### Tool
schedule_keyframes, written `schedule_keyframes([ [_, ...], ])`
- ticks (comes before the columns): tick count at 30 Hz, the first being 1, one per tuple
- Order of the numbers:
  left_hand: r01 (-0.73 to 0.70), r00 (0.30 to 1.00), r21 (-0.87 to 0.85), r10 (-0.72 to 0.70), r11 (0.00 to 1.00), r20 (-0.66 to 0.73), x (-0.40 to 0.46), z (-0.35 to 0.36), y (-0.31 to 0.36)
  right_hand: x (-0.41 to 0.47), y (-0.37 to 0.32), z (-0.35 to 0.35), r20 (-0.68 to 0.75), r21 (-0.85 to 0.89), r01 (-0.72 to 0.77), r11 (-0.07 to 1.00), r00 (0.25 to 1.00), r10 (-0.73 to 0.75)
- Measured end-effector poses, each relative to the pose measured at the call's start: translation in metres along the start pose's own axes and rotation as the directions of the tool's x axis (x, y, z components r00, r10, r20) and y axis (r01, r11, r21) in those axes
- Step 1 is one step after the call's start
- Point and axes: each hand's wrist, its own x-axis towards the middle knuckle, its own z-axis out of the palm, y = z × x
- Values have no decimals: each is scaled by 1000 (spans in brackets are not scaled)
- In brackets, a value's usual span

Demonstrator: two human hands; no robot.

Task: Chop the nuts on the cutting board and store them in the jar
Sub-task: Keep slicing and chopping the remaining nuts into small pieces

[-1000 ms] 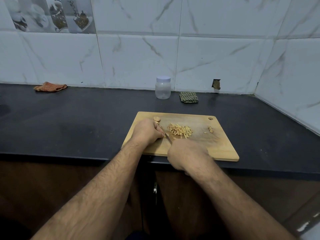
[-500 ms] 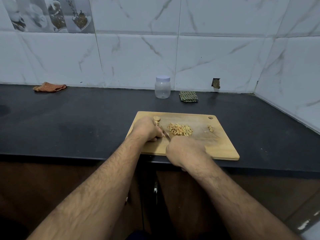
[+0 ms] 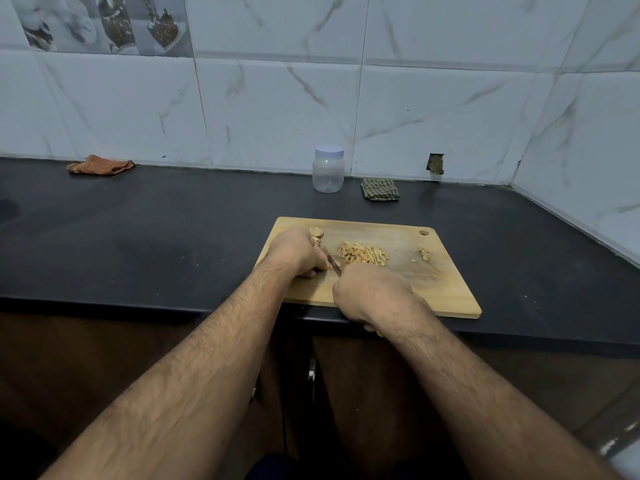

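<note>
Fingers first: our left hand has its fingers curled down on the cutting board, pinning something small we cannot make out beneath them. Our right hand wraps its fingers round the handle of a knife; we see only a short strip of blade poking out between the two hands, slanting down to the board. Just right of the blade lies the pile of chopped nuts, pale slivers heaped mid-board. Whole nuts sit at the far left corner, touching our left hand's far side, and a few more pieces rest near the board's right edge. The board lies at the near edge of the dark surface. Well beyond it, by the tiled wall, stands the jar, lid on, upright. A green cloth lies just right of the jar, an orange cloth far off left.
</note>
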Motion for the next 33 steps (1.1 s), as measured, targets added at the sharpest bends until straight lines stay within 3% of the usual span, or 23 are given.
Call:
schedule_keyframes([
  [15,-11,1000,9,11,1000,-22,0,1,0,-10,11,7,20,-4,16,1000,1000,-15],
  [25,-46,999,-12,46,999,-20,-2,1,-3,1,12,3,-64,-68,-34,997,998,30],
  [33,-48,998,-163,56,985,41,-3,-6,-9,-1,13,4,-60,-28,1,1000,998,-3],
])
